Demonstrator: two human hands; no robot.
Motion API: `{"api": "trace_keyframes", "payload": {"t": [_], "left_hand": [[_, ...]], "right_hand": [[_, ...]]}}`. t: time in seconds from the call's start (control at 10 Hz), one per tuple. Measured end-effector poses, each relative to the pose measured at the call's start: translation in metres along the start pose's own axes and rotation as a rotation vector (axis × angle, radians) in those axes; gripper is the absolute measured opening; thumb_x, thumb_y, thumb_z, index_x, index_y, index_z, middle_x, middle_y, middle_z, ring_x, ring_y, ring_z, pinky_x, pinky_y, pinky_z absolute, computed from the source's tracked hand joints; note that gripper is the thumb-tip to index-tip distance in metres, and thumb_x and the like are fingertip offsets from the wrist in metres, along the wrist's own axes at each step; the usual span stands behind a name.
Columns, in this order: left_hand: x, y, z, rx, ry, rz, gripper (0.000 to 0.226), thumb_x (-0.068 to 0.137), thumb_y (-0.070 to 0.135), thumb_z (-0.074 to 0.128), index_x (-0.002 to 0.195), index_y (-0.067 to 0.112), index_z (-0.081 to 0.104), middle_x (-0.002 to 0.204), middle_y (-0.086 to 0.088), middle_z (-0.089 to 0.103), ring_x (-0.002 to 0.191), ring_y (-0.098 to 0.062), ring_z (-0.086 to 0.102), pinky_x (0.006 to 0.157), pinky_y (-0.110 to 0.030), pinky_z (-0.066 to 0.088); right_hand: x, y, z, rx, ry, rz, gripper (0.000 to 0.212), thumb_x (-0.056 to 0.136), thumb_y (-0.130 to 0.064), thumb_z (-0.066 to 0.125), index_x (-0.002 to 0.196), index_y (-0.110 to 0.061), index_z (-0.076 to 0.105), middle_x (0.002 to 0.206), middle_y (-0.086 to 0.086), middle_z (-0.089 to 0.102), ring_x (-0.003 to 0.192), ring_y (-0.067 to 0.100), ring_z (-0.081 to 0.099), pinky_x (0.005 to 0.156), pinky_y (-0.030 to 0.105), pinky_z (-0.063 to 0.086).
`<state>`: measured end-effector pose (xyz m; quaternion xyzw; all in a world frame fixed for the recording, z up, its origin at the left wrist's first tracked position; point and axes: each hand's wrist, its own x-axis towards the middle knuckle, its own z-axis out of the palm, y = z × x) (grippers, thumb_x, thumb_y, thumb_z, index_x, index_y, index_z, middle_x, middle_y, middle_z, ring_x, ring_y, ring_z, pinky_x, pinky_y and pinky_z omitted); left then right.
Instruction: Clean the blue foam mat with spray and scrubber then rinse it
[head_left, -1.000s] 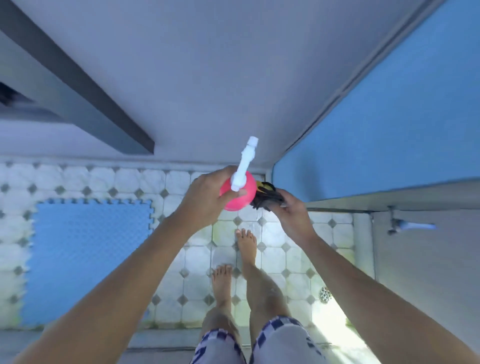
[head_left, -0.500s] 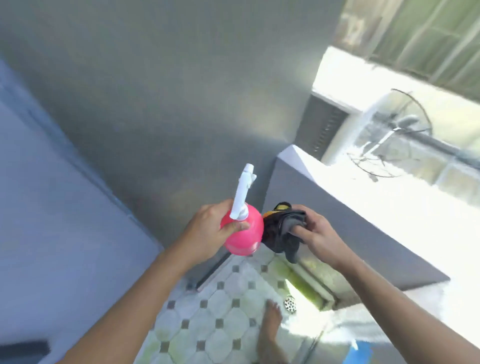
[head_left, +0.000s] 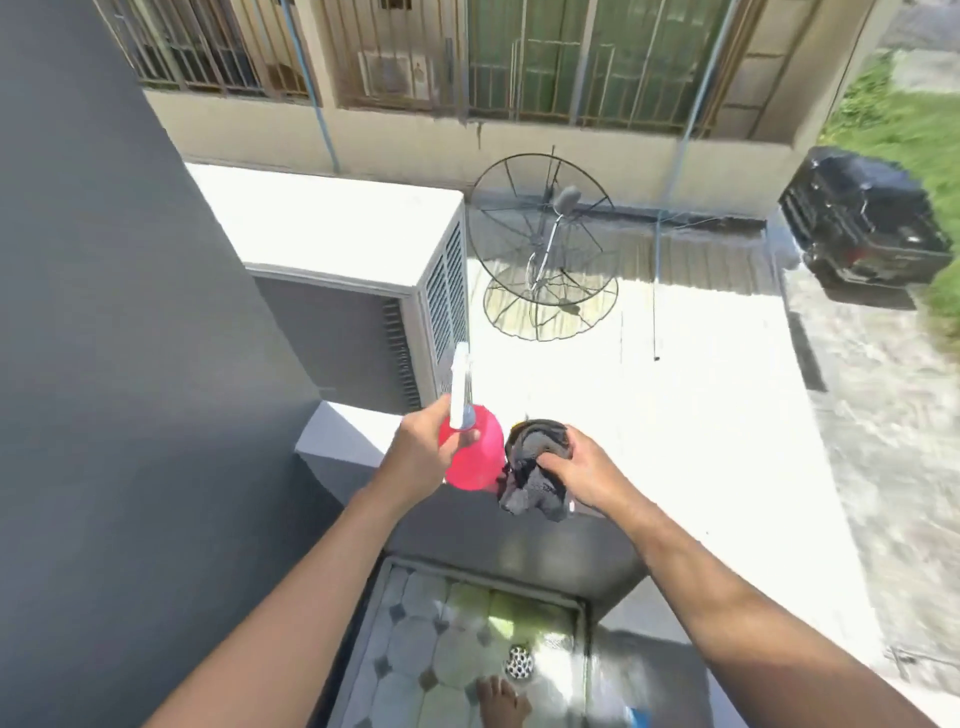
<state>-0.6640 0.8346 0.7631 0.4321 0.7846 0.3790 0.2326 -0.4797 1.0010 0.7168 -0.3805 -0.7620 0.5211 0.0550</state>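
Observation:
My left hand (head_left: 418, 457) grips a pink spray bottle (head_left: 475, 462) with a white nozzle that points up. Right beside it, my right hand (head_left: 582, 470) clutches a dark grey and black scrubber (head_left: 532, 467) with a bit of yellow at its top. Both are held out at chest height over the grey ledge of the parapet (head_left: 509, 551). The blue foam mat is out of view, except perhaps a small blue scrap (head_left: 640, 719) at the bottom edge.
A grey wall (head_left: 119, 364) fills the left. An air-conditioner unit (head_left: 363, 291) sits beyond the ledge, with a satellite dish (head_left: 545, 244) and a black car (head_left: 862, 228) farther out. Below me are floor tiles (head_left: 431, 644), a round drain (head_left: 519, 662) and my bare foot (head_left: 501, 704).
The view has swung from the tiled floor and the blue mat round and up to the parapet and the yard outside. Both hands keep the same hold on bottle and scrubber.

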Motion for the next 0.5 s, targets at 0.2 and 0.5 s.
{"api": "trace_keyframes", "payload": {"t": [0.2, 0.5], "left_hand": [[0.051, -0.002, 0.021, 0.105, -0.085, -0.04, 0.01, 0.096, 0.027, 0.069, 0.099, 0.022, 0.062, 0.085, -0.001, 0.07, 0.078, -0.021, 0.067, 0.079, -0.051, 0.057], [0.061, -0.002, -0.009, 0.139, -0.367, -0.041, 0.058, 0.08, 0.044, 0.084, 0.131, 0.025, 0.065, 0.13, 0.007, 0.068, 0.123, -0.015, 0.061, 0.109, -0.042, 0.047]], "right_hand": [[0.037, 0.057, -0.001, -0.331, 0.091, 0.217, 0.041, 0.09, -0.029, 0.057, 0.123, -0.005, 0.052, 0.118, 0.018, 0.062, 0.112, 0.038, 0.058, 0.091, 0.039, 0.048], [0.046, 0.023, -0.018, -0.448, 0.076, 0.223, 0.076, 0.092, -0.04, 0.05, 0.156, -0.01, 0.023, 0.155, 0.013, 0.035, 0.145, 0.035, 0.026, 0.113, 0.052, 0.035]]}}
